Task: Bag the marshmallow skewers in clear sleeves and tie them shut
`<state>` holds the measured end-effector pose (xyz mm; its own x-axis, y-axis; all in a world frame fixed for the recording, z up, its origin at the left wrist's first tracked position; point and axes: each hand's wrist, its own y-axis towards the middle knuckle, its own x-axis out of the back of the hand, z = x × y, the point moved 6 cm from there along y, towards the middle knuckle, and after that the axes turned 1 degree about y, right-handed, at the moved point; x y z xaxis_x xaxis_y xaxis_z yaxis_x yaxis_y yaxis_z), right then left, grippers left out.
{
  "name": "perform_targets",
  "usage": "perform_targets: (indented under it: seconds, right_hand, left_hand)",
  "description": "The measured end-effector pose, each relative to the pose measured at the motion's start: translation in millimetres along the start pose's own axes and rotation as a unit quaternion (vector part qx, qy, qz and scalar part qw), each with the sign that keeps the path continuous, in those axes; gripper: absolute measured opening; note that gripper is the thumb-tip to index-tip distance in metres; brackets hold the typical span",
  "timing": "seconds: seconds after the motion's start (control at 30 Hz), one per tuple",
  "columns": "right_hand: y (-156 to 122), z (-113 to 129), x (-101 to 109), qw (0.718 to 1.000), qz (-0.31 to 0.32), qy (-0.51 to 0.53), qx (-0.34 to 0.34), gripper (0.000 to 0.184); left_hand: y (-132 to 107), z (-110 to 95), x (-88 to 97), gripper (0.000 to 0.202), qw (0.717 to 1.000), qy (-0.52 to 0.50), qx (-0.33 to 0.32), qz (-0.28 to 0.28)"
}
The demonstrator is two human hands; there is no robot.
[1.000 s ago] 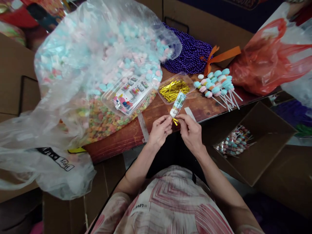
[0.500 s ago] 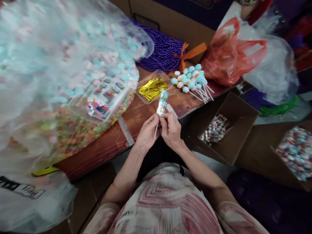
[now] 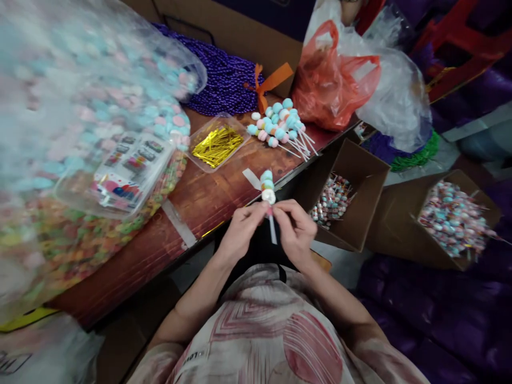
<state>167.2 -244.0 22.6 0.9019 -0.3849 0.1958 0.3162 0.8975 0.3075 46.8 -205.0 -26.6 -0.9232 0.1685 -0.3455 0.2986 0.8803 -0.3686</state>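
Observation:
Both my hands meet in front of my chest, just off the table's near edge. My left hand and my right hand pinch a marshmallow skewer wrapped in a clear bag, at the neck where its white stick comes out. The candy end points up and away from me. A clear tray of gold twist ties lies on the wooden table beyond my hands. Several unwrapped marshmallow skewers lie in a pile to the right of the tray.
A huge clear bag of pastel candies covers the table's left. A packet of printed bags leans on it. Purple beads and a red plastic bag sit at the back. Two cardboard boxes of wrapped skewers stand at right.
The view has swung to the right, bringing a second box into sight. My hands have stayed together on the wrapped skewer and the gold tie is hidden between my fingers now.

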Motion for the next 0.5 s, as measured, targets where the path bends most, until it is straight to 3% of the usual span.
perform_targets:
  seconds: [0.1,0.17,0.23,0.3,0.33,0.4,0.5]
  right_hand:
    - [-23.7,-23.1,22.9,0.989,-0.012,0.014,-0.145,0.019]
    - [-35.8,-39.6,31.9,0.98,-0.002,0.005,-0.201,0.017]
    - [-42.4,-57.8,37.3,0.969,-0.018,0.032,-0.242,0.018]
    - [-43.7,-78.2,43.6,0.95,-0.078,0.12,-0.279,0.021]
    - [-42.8,-89.7,47.3,0.932,-0.112,0.17,-0.299,0.023]
    - [-38.5,-115.3,57.1,0.887,-0.178,0.255,-0.341,0.026]
    - [-29.6,-150.3,72.3,0.831,-0.244,0.291,-0.406,0.025]
  left_hand:
    - [-0.5,6.8,-19.5,0.027,0.999,0.016,-0.023,0.018]
    - [3.7,5.1,-25.7,0.024,0.991,0.082,-0.107,0.0]
    - [10.0,0.6,-31.2,0.025,0.965,0.172,-0.198,0.023]
    - [15.8,-9.2,-25.7,0.021,0.939,0.221,-0.259,0.048]
    - [17.9,-19.0,-14.7,0.019,0.929,0.233,-0.286,0.032]
    - [18.9,-48.5,23.5,0.015,0.903,0.26,-0.336,-0.061]
    - [13.9,-101.0,97.9,0.014,0.818,0.366,-0.374,-0.24]
